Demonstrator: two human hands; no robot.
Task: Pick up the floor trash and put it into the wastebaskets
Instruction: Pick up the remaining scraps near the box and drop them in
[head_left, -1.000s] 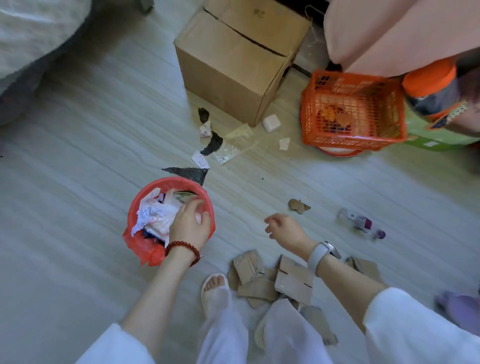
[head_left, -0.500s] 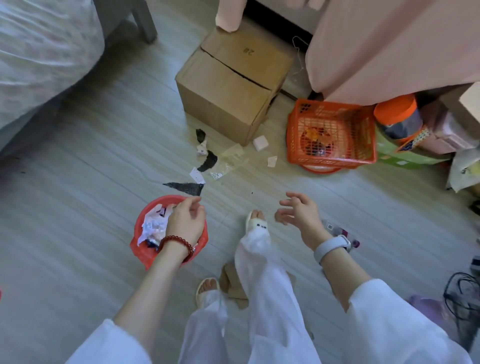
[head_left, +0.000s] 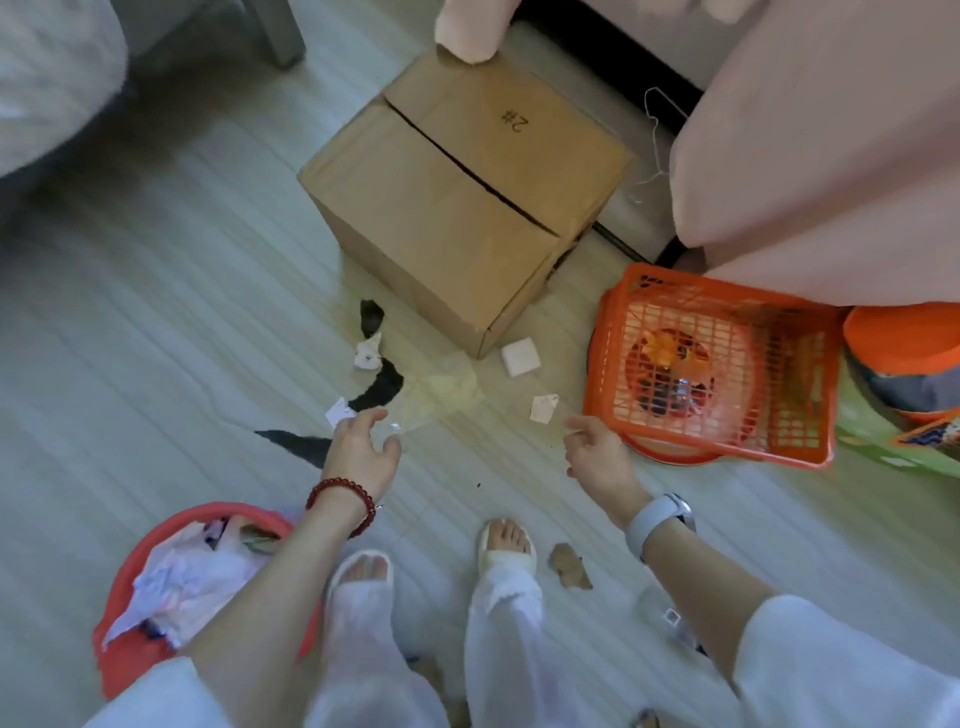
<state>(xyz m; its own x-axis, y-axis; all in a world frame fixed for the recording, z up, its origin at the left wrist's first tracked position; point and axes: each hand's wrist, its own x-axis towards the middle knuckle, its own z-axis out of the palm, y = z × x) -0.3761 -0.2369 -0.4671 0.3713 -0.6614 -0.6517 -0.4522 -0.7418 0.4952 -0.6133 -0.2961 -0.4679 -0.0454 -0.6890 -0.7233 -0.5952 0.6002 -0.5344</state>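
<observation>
My left hand (head_left: 361, 454), with a red bead bracelet, hovers open over the floor litter, fingers spread above a clear plastic wrapper (head_left: 441, 397) and a black scrap (head_left: 296, 441). My right hand (head_left: 597, 457), wearing a watch, is open and empty near a small white paper scrap (head_left: 544, 408). A red wastebasket (head_left: 156, 525) full of crumpled paper stands at lower left, behind my left arm. More litter lies ahead: a white square pad (head_left: 520, 357), black scraps (head_left: 382, 387), white bits (head_left: 368, 356). A brown cardboard piece (head_left: 569, 566) lies by my right foot.
A large cardboard box (head_left: 457, 208) stands just beyond the litter. An orange mesh basket (head_left: 711, 364) sits to the right, with an orange-lidded container (head_left: 909, 353) and pink fabric (head_left: 831, 145) behind. A bed edge (head_left: 52, 78) is at upper left. A small bottle (head_left: 670, 618) lies under my right arm.
I have stepped forward toward the box. My left hand left the red wastebasket and reached out over the litter; my right hand moved forward too. The wastebasket now lies behind my left arm.
</observation>
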